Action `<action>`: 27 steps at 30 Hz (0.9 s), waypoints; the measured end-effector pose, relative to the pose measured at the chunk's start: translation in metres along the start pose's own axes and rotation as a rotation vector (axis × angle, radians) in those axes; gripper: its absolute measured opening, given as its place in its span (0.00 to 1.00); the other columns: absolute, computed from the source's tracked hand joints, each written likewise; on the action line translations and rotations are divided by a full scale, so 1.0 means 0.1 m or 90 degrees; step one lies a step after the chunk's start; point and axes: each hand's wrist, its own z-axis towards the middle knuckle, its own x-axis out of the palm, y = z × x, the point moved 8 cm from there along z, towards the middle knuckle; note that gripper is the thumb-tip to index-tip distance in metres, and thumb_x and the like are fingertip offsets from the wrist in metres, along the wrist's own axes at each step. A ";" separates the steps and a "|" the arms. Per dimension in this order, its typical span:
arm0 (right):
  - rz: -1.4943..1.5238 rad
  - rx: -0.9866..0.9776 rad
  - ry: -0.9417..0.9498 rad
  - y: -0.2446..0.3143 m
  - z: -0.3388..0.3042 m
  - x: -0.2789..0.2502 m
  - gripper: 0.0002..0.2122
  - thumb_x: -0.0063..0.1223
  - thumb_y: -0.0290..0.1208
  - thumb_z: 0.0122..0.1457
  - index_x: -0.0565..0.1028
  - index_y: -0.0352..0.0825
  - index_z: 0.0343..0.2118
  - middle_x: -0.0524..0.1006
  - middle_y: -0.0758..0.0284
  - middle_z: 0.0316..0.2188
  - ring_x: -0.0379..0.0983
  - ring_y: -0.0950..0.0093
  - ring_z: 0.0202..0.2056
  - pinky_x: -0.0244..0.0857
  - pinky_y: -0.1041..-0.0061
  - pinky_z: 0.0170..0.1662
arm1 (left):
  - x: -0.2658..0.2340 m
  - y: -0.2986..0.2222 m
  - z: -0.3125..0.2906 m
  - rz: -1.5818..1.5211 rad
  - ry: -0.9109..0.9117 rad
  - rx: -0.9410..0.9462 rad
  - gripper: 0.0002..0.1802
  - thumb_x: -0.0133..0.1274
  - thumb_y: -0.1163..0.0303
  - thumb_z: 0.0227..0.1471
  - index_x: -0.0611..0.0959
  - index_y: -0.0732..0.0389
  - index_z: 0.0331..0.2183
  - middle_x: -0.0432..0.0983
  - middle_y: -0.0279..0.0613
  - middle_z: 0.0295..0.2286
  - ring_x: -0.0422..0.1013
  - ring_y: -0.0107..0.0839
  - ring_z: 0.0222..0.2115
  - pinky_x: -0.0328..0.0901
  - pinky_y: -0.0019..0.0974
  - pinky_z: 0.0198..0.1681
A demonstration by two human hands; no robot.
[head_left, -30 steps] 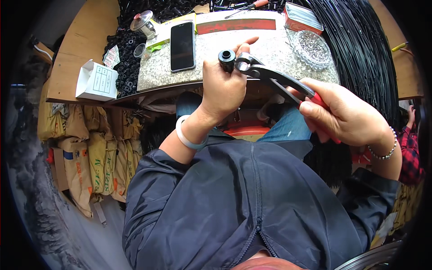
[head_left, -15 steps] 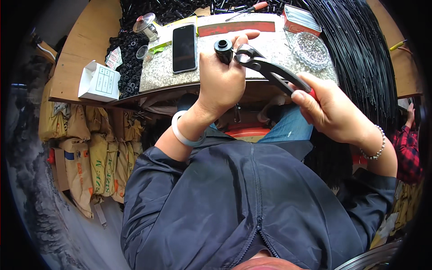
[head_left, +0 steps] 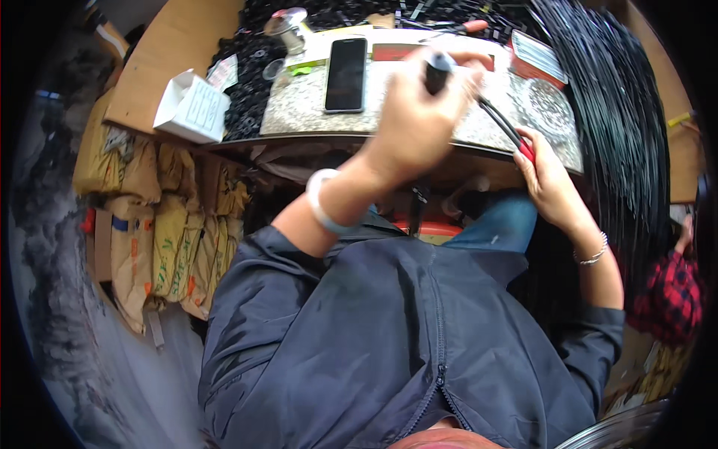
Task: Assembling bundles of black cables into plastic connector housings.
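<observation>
Over the worktop, my left hand [head_left: 419, 120] is closed around a short black cylindrical part [head_left: 439, 69] with a round end, blurred by motion. My right hand [head_left: 552, 179] grips a pair of pliers [head_left: 496, 118] by the red-ended handles. The handles slope up and left toward my left hand's fingers, which hide the jaws. Whether the jaws touch the part cannot be seen. Behind my left hand lies a stone-patterned work surface [head_left: 299, 112], with a dark phone [head_left: 346, 75] to the left.
A bundle of long black rods [head_left: 621, 112] spreads along the right. A clear dish of small metal bits [head_left: 544, 105] and a red-sided box [head_left: 537, 60] sit beside it. An open white box [head_left: 193, 108] stands left near black rings. A red-handled screwdriver [head_left: 473, 27] lies behind.
The view has shifted, so the worktop sits further right. My left hand has turned and blurred. The pliers' jaws, visible before beside the black part, are now hidden, and their handles slope more steeply.
</observation>
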 end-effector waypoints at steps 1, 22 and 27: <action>-0.092 0.000 -0.051 -0.10 -0.01 0.04 0.17 0.42 0.30 0.59 0.60 0.33 0.50 0.68 0.55 0.36 0.67 0.61 0.38 0.61 0.69 0.43 | 0.02 0.02 -0.11 0.076 0.020 0.015 0.11 0.50 0.71 0.52 0.77 0.66 0.38 0.65 0.24 0.15 0.56 0.11 0.14 0.50 0.19 0.15; 0.028 -0.038 -0.069 0.17 -0.04 0.46 0.17 0.40 0.17 0.57 0.66 0.33 0.50 0.73 0.66 0.43 0.72 0.82 0.36 0.62 0.87 0.29 | -2.93 -0.15 -2.04 0.424 -0.459 0.065 0.22 0.41 0.75 0.55 0.57 0.65 0.51 0.66 0.35 0.21 0.61 0.19 0.15 0.59 0.22 0.17; 0.067 -0.011 0.028 0.34 -0.10 0.83 0.20 0.39 0.15 0.56 0.62 0.33 0.53 0.70 0.66 0.49 0.55 0.90 0.15 0.54 0.89 0.20 | -3.02 1.01 -3.95 0.679 -0.477 -0.254 0.27 0.42 0.72 0.54 0.55 0.66 0.54 0.70 0.39 0.25 0.65 0.28 0.19 0.63 0.31 0.24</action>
